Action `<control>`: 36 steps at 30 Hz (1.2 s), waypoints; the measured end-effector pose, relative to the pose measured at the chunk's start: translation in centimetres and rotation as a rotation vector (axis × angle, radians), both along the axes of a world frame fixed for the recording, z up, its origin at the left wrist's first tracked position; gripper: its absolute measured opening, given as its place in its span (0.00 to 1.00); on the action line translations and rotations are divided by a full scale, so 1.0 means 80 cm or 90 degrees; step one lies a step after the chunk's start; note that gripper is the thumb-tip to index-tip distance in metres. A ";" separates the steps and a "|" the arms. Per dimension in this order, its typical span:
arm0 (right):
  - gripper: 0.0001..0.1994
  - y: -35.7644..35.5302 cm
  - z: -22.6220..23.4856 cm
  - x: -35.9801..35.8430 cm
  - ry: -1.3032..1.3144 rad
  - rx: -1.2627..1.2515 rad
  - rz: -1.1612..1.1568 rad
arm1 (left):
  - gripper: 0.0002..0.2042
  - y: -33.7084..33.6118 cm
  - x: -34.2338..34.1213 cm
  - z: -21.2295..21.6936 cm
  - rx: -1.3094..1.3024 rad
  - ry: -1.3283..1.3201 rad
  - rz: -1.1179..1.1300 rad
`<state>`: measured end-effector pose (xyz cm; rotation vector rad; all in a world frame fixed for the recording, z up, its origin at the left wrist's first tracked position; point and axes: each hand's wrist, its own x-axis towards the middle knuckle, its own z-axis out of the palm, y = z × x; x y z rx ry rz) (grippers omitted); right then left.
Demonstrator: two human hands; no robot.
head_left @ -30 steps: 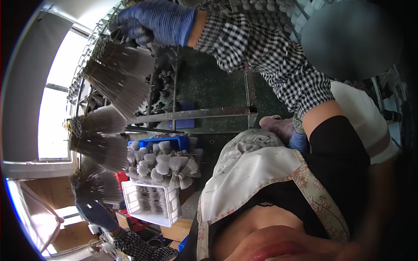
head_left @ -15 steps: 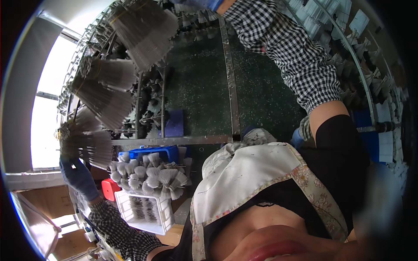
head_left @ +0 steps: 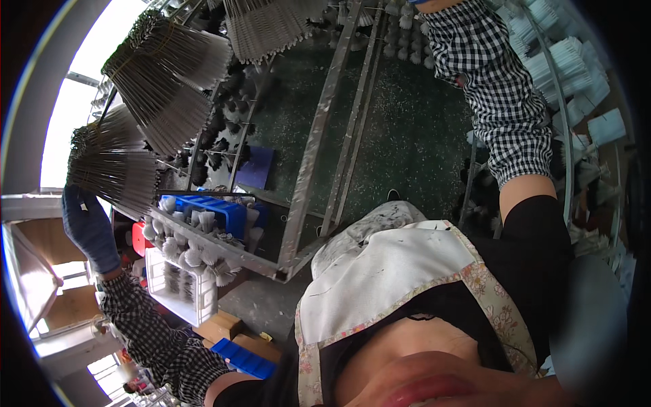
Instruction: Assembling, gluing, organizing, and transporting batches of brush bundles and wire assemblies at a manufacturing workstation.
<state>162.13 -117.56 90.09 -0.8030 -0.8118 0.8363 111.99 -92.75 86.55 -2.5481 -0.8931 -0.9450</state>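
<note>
My left hand (head_left: 89, 227), in a blue-grey glove, is closed at the left end of a metal frame (head_left: 308, 173), beside a fanned bundle of thin wire brushes (head_left: 112, 159). Its fingertips and exact grip are hidden. More bundles hang farther along: a large dark-stemmed bundle (head_left: 159, 81) and a paler bundle (head_left: 268, 27) at the top edge. Rubber bands cinch some of their stems. My right arm reaches up to the top edge, where only a sliver of the blue glove on my right hand (head_left: 428, 3) shows; its fingers are out of view.
Below the frame on the left stand a white crate (head_left: 178, 313) with brushes, a blue bin (head_left: 227, 214) and a red container (head_left: 140, 239). Cardboard boxes (head_left: 220, 325) and a blue tray (head_left: 243, 358) lie nearer. Racks with pale bundles (head_left: 563, 68) line the right. Debris specks the green floor (head_left: 407, 129).
The metal frame has tilted and come nearer, its corner now lower and over the floor by the crate. My left hand and the bundles shifted left; my right arm moved right.
</note>
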 end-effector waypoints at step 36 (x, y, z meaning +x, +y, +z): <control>0.16 -0.322 -0.220 0.265 0.000 -0.308 -0.335 | 0.09 -0.461 0.346 -0.111 -0.357 0.174 -0.101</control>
